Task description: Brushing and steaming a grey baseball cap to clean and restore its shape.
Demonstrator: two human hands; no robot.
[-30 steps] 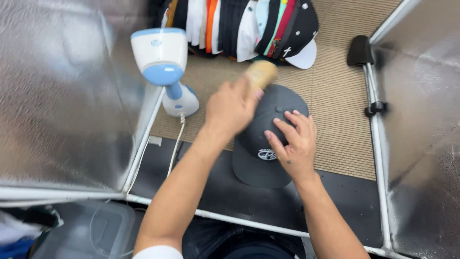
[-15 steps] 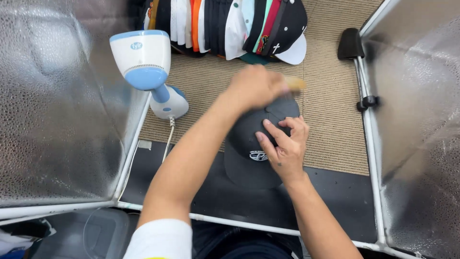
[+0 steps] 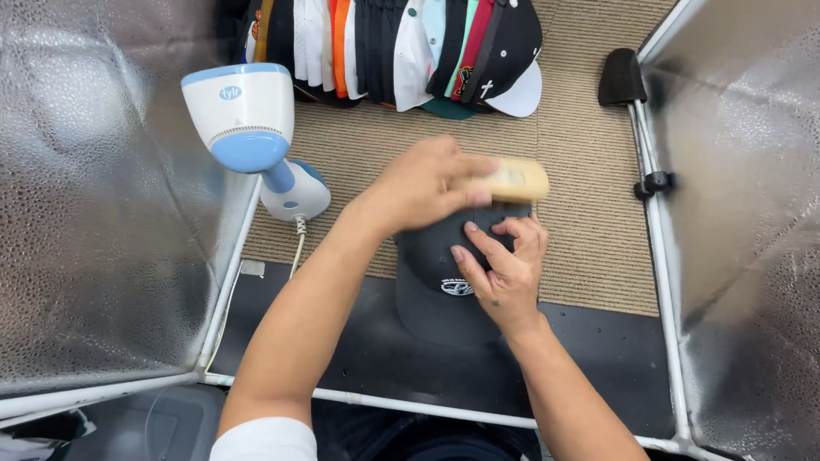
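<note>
Silver reflective panel (image 3: 94, 213) at 9 o'clock, white-and-blue steamer (image 3: 252, 128) beside it, idle. Left hand (image 3: 423, 183) is curled around a tan brush (image 3: 504, 181) on the dark cap (image 3: 444, 273) at centre. Right hand (image 3: 504, 265), fingers spread, steadies the crown. Brushing looks mid-way. Cap stack (image 3: 393, 47) at 12 o'clock.

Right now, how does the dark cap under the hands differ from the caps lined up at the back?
The dark cap lies alone, crown up, with the right hand on it and the left hand holding a tan brush over it. The row of caps stands packed together in many colours, untouched. All are brimmed caps.
</note>
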